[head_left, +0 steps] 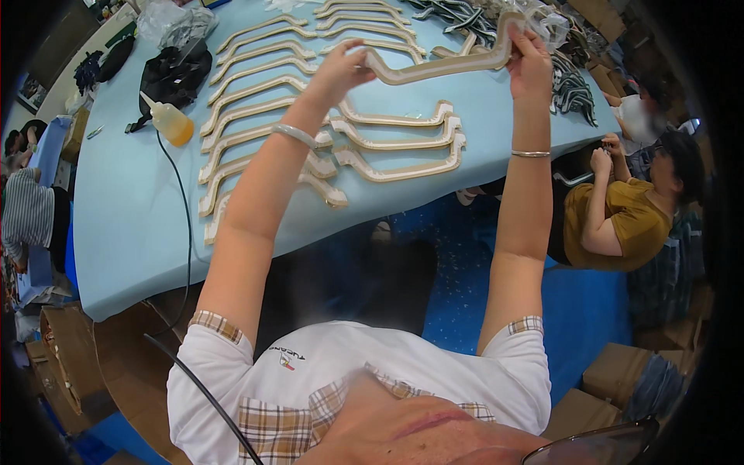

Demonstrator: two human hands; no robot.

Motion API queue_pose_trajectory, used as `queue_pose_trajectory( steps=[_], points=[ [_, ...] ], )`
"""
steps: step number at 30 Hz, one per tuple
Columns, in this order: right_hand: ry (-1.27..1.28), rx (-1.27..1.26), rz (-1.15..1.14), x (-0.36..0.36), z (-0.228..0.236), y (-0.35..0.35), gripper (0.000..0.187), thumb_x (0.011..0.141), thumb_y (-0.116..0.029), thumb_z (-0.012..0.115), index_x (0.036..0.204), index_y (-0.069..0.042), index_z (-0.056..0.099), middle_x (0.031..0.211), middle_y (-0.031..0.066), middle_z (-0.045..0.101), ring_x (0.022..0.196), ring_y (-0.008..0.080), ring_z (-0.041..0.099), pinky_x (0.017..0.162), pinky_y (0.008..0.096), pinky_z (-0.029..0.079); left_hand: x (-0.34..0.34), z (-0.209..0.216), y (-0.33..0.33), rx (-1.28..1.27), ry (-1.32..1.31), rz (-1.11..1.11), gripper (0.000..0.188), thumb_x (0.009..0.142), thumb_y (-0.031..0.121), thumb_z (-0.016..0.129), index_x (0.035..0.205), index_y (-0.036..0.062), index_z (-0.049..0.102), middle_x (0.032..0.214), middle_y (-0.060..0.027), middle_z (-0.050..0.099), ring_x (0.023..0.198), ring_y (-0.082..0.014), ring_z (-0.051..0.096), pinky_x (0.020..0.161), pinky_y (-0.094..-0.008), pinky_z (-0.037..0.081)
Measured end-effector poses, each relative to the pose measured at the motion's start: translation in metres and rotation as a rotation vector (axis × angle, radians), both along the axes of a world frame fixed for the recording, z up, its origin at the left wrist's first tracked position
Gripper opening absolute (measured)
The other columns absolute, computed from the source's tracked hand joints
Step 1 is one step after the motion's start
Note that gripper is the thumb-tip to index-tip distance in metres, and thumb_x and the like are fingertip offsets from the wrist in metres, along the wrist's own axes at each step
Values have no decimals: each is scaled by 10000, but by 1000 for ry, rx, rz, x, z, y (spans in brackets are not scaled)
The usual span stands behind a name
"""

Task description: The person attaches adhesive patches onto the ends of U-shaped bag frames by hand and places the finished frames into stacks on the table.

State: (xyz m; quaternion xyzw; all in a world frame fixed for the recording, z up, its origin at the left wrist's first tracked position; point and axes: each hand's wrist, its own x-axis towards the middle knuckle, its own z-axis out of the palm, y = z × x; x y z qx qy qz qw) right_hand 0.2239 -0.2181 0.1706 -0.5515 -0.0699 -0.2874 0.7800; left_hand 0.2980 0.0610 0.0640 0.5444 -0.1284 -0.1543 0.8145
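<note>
Raised over the far part of the table is a bent, handle-shaped strip [442,68], tan along its edges with a white band down the middle. My left hand [346,71] pinches its left end, and my right hand [531,63] grips the upturned right end. Below the strip, a few similar bent strips [403,144] lie side by side. To the left of them, a long row of matching strips [256,84] runs across the tabletop, partly covered by my left forearm. More of them lie at the far edge.
The table [124,232] has a pale blue cover. On its left stand a squeeze bottle [172,124] of amber liquid and a black plastic bag [174,74]; a black cable [186,209] hangs over the edge. Dark bent pieces [573,93] pile up at right, near a seated person [620,209].
</note>
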Motion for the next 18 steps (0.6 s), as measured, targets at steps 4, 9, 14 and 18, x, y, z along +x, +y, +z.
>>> queue_pose_trajectory(
  steps=[4, 9, 14, 18],
  points=[
    [280, -121, -95, 48, -62, -8, 188, 785, -151, 731, 917, -69, 627, 791, 16, 669, 644, 78, 609, 549, 193, 424, 37, -8, 24, 148, -94, 193, 498, 888, 179, 597, 1293, -17, 384, 990, -147, 616, 837, -194, 643, 712, -304, 580],
    [538, -379, -5, 74, -115, -26, 180, 763, -175, 719, 871, -56, 639, 766, 27, 670, 639, 75, 603, 541, 209, 395, 71, -16, 29, 677, -216, 271, 478, 873, 160, 631, 1268, -22, 430, 970, -139, 628, 750, -161, 652, 651, -255, 582],
    [773, -722, 10, 79, -128, -21, 295, 747, -316, 726, 849, -46, 663, 756, 16, 663, 645, 61, 561, 541, 213, 378, 94, -27, 36, 857, -174, 126, 394, 863, 168, 627, 1160, -66, 516, 978, -138, 617, 792, -159, 646, 671, -257, 588],
    [830, -917, 17, 87, -140, -38, 383, 716, -401, 735, 840, -43, 677, 761, 18, 657, 651, 71, 519, 565, 226, 383, 101, -30, 39, 749, -100, -95, 344, 878, 205, 614, 1089, -62, 571, 981, -119, 604, 832, -160, 644, 721, -248, 585]
  ],
)
